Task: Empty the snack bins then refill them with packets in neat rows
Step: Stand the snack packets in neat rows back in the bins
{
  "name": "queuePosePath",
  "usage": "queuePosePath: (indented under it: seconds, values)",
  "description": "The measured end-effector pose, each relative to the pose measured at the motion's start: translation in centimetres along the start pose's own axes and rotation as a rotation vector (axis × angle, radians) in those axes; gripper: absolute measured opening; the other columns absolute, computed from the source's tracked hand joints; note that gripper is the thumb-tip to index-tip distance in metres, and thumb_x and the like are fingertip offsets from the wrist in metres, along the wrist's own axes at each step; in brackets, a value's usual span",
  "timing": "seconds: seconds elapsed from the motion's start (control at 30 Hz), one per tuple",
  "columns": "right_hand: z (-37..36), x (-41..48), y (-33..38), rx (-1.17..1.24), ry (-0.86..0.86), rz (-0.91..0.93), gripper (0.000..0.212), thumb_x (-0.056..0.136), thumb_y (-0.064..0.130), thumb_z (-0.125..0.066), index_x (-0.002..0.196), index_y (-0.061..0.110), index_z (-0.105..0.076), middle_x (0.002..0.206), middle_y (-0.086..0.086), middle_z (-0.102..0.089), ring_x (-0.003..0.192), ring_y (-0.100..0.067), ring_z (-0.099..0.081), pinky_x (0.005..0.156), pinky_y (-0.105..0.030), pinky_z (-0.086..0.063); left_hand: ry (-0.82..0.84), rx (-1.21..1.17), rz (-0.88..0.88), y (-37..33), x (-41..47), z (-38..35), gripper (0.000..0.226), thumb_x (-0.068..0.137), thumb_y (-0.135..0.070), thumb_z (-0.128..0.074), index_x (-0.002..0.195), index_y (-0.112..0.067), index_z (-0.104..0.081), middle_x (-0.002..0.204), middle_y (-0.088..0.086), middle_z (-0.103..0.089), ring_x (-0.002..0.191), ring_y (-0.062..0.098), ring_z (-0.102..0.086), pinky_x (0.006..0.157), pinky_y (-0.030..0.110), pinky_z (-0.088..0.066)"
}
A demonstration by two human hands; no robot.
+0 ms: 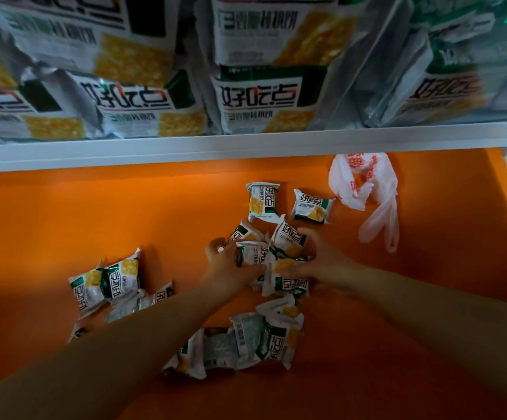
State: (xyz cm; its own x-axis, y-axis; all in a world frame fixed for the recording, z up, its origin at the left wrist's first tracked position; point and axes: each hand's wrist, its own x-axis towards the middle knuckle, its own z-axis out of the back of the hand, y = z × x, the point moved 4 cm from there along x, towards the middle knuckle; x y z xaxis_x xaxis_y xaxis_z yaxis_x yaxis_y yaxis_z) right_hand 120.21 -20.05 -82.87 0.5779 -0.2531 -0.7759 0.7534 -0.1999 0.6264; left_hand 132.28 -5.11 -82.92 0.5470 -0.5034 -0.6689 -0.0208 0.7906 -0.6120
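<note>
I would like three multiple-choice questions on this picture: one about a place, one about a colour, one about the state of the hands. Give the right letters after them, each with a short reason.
1. Where does the white plastic bag lie?
A. Beyond the right hand, near the shelf edge
B. Under the left forearm
C. Inside a bin on the shelf

2. What colour is the surface the person works on?
A. Green
B. Orange
C. Grey

3. What are the left hand and the right hand doing?
A. Resting flat and far apart
B. Gripping one cluster of packets from both sides
C. Pulling the bag open

Answers:
1 A, the bag lies up and right of the hands, below the white edge.
2 B, the whole surface is orange.
3 B, the fingers of both hands curl round the cluster.
</note>
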Motion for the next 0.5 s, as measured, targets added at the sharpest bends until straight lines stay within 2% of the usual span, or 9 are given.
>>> queuePosePath:
  seconds: [0.07, 0.1, 0.17, 0.23, 0.3, 0.4, 0.47, 0.5]
  values:
    - [0.0, 0.1, 0.1, 0.015, 0.001, 0.004, 0.092, 0.074, 0.013, -0.079, 0.144, 0.033, -0.023, 0.126, 0.007, -0.038, 0.107, -0.016, -0.046, 0.067, -0.033, -0.046, 0.034, -0.062, 0.007, -0.1, -0.3, -0.2, 0.047, 0.076, -0.039, -0.078, 0.112, -0.025, -0.052, 0.149, 0.0, -0.013, 0.13, 0.027, -0.037, 0.097, 0.04, -0.049]
    - [0.0, 0.2, 0.0, 0.027, 0.003, 0.005, 0.092, 0.075, 0.012, -0.079, 0.144, 0.033, -0.023, 0.122, 0.008, -0.037, 0.106, -0.015, -0.046, 0.065, -0.032, -0.045, 0.051, -0.093, 0.009, 0.0, -0.2, -0.2, 0.052, 0.067, -0.049, -0.081, 0.106, -0.026, -0.053, 0.149, 0.001, -0.02, 0.127, 0.028, -0.043, 0.093, 0.043, -0.052]
    - [-0.1, 0.1, 0.0, 0.06, 0.003, 0.012, 0.093, 0.074, 0.009, -0.079, 0.144, 0.031, -0.023, 0.118, 0.009, -0.039, 0.104, -0.013, -0.047, 0.063, -0.029, -0.045, 0.093, -0.153, 0.029, 0.4, 0.3, -0.3, 0.074, 0.053, -0.065, -0.08, 0.111, -0.026, -0.058, 0.141, 0.008, -0.041, 0.112, 0.026, -0.057, 0.079, 0.038, -0.058]
    - [-0.4, 0.0, 0.0, 0.081, 0.018, 0.035, 0.099, 0.069, 0.008, -0.082, 0.145, 0.029, -0.022, 0.13, 0.008, -0.04, 0.117, -0.015, -0.046, 0.069, -0.03, -0.051, 0.135, -0.27, 0.021, 0.1, 0.1, -0.2, 0.059, 0.066, -0.052, -0.08, 0.117, -0.032, -0.058, 0.131, 0.007, -0.053, 0.105, 0.023, -0.061, 0.072, 0.034, -0.057]
    - [-0.7, 0.1, -0.2, 0.08, 0.038, 0.066, 0.104, 0.066, 0.007, -0.085, 0.146, 0.027, -0.022, 0.144, 0.003, -0.039, 0.126, -0.017, -0.044, 0.085, -0.033, -0.054, 0.199, -0.391, 0.024, -0.2, 0.0, -0.2, 0.044, 0.073, -0.036, -0.078, 0.114, -0.044, -0.062, 0.136, 0.003, -0.05, 0.113, 0.023, -0.057, 0.087, 0.041, -0.054]
    - [-0.6, -0.2, -0.1, 0.062, 0.015, 0.118, 0.098, 0.067, 0.004, -0.084, 0.144, 0.024, -0.026, 0.142, 0.001, -0.043, 0.125, -0.015, -0.046, 0.088, -0.029, -0.052, 0.286, -0.413, -0.003, -0.9, -0.4, -0.2, 0.046, 0.085, -0.017, -0.07, 0.12, -0.045, -0.06, 0.138, 0.002, -0.043, 0.11, 0.02, -0.053, 0.091, 0.037, -0.048]
    - [-0.4, -0.4, 0.0, 0.029, 0.007, 0.151, 0.093, 0.067, 0.004, -0.083, 0.141, 0.024, -0.029, 0.137, 0.003, -0.047, 0.119, -0.012, -0.05, 0.087, -0.027, -0.052, 0.317, -0.368, -0.032, -1.3, -0.7, 0.0, 0.049, 0.088, -0.014, -0.066, 0.125, -0.044, -0.056, 0.137, -0.004, -0.038, 0.115, 0.015, -0.048, 0.098, 0.035, -0.045]
    - [-0.4, -0.6, 0.3, 0.008, 0.02, 0.168, 0.091, 0.068, 0.003, -0.082, 0.139, 0.025, -0.03, 0.132, 0.008, -0.048, 0.112, -0.005, -0.053, 0.083, -0.021, -0.052, 0.325, -0.362, -0.045, -1.4, -0.8, 0.0, 0.05, 0.088, -0.014, -0.067, 0.125, -0.046, -0.056, 0.139, -0.005, -0.037, 0.119, 0.015, -0.046, 0.101, 0.036, -0.044]
